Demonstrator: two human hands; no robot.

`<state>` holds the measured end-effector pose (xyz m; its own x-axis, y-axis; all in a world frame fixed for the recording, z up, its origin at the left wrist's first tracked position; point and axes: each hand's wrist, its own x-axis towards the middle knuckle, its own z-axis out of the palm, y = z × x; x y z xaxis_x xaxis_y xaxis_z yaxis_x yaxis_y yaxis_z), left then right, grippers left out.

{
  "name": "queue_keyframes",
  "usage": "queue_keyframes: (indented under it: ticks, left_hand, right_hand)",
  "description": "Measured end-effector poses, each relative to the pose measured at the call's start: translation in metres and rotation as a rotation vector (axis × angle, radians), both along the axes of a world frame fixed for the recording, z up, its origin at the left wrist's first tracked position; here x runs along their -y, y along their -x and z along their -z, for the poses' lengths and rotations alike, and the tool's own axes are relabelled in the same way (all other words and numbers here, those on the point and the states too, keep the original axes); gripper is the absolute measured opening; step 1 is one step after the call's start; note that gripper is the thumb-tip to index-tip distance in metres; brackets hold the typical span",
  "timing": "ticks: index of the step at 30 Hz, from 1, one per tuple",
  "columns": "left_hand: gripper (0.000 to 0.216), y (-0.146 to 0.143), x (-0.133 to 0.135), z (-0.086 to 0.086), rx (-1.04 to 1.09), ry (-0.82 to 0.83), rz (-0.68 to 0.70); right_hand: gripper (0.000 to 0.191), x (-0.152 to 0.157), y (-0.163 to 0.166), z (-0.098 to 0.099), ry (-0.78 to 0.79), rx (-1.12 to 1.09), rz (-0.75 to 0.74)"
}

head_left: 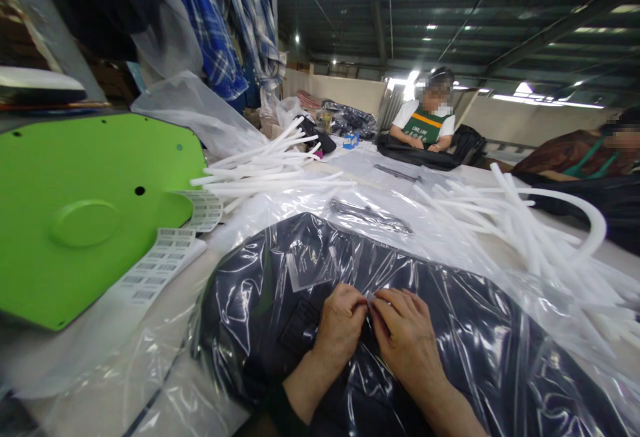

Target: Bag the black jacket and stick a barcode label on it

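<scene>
A large black item [457,317], soft-looking, lies in front of me inside a clear plastic bag [240,327]. My left hand [340,324] is closed in a pinch over the middle of the bag. Beside it, my right hand [407,334] pinches too, its fingertips almost meeting the left ones. A small bit of clear plastic shows between them; it looks like part of the bag, though the fingers cover most of it. Just beyond my left hand, a clear square patch [310,270] with small marks shows on the bag.
At left stands a green machine [100,217] with a strip of barcode labels [163,257] hanging from it. White foam rods [280,174] lie in heaps at the back left and at right [530,224]. Two co-workers [425,124] sit across the table, handling black items.
</scene>
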<state>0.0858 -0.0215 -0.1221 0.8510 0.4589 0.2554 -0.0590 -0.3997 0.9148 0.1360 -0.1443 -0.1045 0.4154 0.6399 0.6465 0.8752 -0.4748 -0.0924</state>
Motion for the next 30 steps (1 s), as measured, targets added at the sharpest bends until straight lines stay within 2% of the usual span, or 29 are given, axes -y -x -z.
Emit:
queue_keyframes:
  ticks: [17, 30]
  left_hand:
    - [0.018, -0.001, 0.0, 0.0, 0.009, 0.01, -0.009]
    - [0.02, -0.002, 0.002, 0.002, 0.006, -0.024, -0.019]
  right_hand:
    - [0.02, -0.007, 0.0, 0.0, -0.059, -0.064, -0.012]
    - [0.017, -0.009, -0.007, 0.014, -0.063, -0.08, 0.003]
